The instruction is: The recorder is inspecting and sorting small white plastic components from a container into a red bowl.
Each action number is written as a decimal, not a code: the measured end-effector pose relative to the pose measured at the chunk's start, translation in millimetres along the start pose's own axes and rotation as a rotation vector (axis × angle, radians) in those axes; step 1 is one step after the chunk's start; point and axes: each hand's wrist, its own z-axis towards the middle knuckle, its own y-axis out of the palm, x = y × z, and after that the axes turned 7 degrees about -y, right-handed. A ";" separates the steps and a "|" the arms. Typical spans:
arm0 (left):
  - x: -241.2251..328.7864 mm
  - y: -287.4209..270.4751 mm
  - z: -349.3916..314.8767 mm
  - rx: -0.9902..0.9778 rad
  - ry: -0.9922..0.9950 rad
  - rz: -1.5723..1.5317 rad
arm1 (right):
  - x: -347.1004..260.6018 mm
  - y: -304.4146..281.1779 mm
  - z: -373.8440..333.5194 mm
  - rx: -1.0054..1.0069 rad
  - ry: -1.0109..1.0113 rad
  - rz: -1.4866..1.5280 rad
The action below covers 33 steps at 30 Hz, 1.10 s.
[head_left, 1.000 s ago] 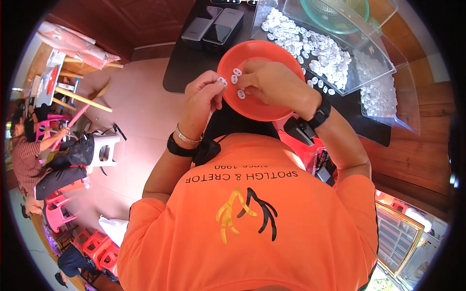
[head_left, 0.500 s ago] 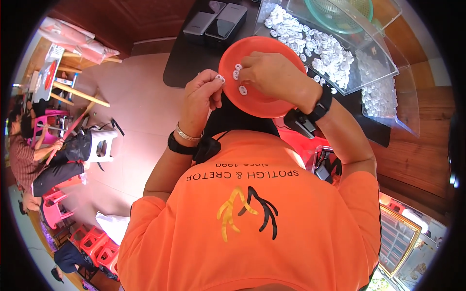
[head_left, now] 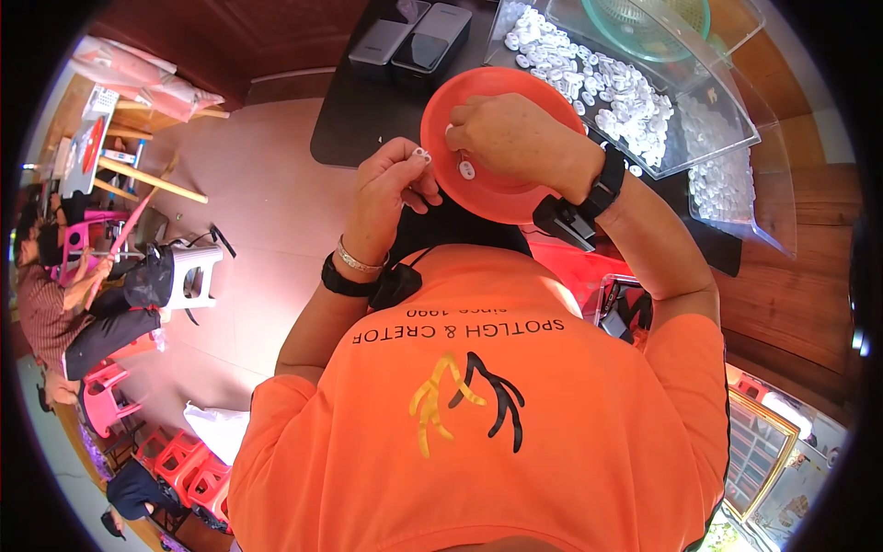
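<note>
My left hand (head_left: 394,179) is closed, pinching a small white oval piece with two holes (head_left: 422,155) between thumb and index finger, just off the left rim of a round orange-red plate (head_left: 506,204). Above the plate, my right hand (head_left: 520,138) has its fingers pressed together at the plate's left side. A bit of white shows at its fingertips, and most of that piece is hidden by the fingers. Another white oval piece (head_left: 467,170) lies in the plate just below my right fingers.
A clear plastic bin (head_left: 708,152) with a heap of white oval pieces (head_left: 635,115) stands right of the plate on a black table (head_left: 336,129). A green basket (head_left: 648,28) and two grey-black devices (head_left: 430,41) are farther back. People and stools (head_left: 193,276) are at left.
My right hand has moved slightly left, over the two white pieces at the plate's left side, which its fingers now mostly cover. My left hand has shifted slightly, still pinching its piece.
</note>
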 end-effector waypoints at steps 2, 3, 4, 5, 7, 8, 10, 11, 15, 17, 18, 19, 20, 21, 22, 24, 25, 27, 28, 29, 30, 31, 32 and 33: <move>0.9 0.4 -0.4 -0.002 0.001 0.000 | -3.0 -0.9 1.5 -0.055 0.010 0.037; 1.4 1.0 -0.7 -0.004 0.004 0.001 | -2.6 2.4 1.6 -0.056 0.012 0.037; 1.7 1.7 -0.7 -0.005 0.003 0.001 | -1.4 8.4 1.8 -0.068 0.000 0.004; 1.7 2.1 -0.7 0.000 0.008 0.004 | -1.9 9.6 3.2 -0.078 -0.014 -0.029; 1.1 2.5 -0.5 0.005 0.012 0.008 | -4.3 6.0 4.5 -0.080 -0.023 -0.039; 0.8 2.5 -0.4 0.012 0.014 0.012 | -6.4 1.4 5.9 -0.081 -0.032 -0.051; 0.1 2.5 -0.9 0.019 0.015 0.018 | -10.2 -8.3 7.3 -0.061 -0.028 -0.032; -0.1 2.9 -1.1 0.023 0.015 0.015 | -11.3 -10.9 7.3 -0.041 -0.021 -0.015; 1.6 4.6 -2.0 0.028 0.025 0.040 | -7.0 -3.4 9.4 -0.016 0.024 0.072; 1.4 4.5 -2.3 0.025 0.029 0.040 | -7.0 0.9 9.9 0.001 0.066 0.107; 1.4 4.4 -2.4 0.024 0.032 0.037 | -7.1 -0.5 9.2 0.002 0.067 0.106; 1.7 4.4 -3.4 0.023 0.033 0.038 | -7.0 -2.9 7.7 0.019 0.097 0.147; 2.1 4.6 -4.8 0.026 0.035 0.016 | -6.2 -4.5 6.1 0.037 0.125 0.187; 2.6 5.0 -5.8 0.029 0.037 -0.005 | -1.8 -2.2 3.7 0.038 0.124 0.186; 3.8 6.0 -6.0 0.030 0.039 -0.004 | 5.8 2.5 0.0 0.136 0.175 0.239; 5.7 6.7 -7.2 0.041 0.050 -0.007 | 9.4 -0.5 -7.2 0.234 0.223 0.293; 5.9 6.3 -7.2 0.042 0.051 -0.006 | 9.3 -5.2 -12.9 0.317 0.267 0.425; 6.1 6.8 -6.3 0.033 0.069 -0.011 | 9.2 -13.0 -22.8 0.401 0.309 0.556; 6.3 7.8 -5.5 0.033 0.071 -0.010 | 10.0 -15.1 -27.2 0.406 0.313 0.571; 7.1 9.4 -4.7 0.028 0.091 0.006 | 10.2 -16.8 -32.2 0.412 0.320 0.584; 8.0 11.2 -3.8 0.022 0.112 0.022 | 10.4 -14.5 -37.7 0.415 0.321 0.582; 9.6 13.2 -3.2 0.019 0.114 0.024 | 10.3 -9.4 -43.1 0.472 0.325 0.691; 11.4 15.6 -3.1 0.028 0.131 0.021 | 9.5 -8.0 -46.3 0.527 0.324 0.800; 12.6 17.8 -2.9 0.036 0.148 0.018 | 8.2 -9.5 -49.8 0.531 0.322 0.798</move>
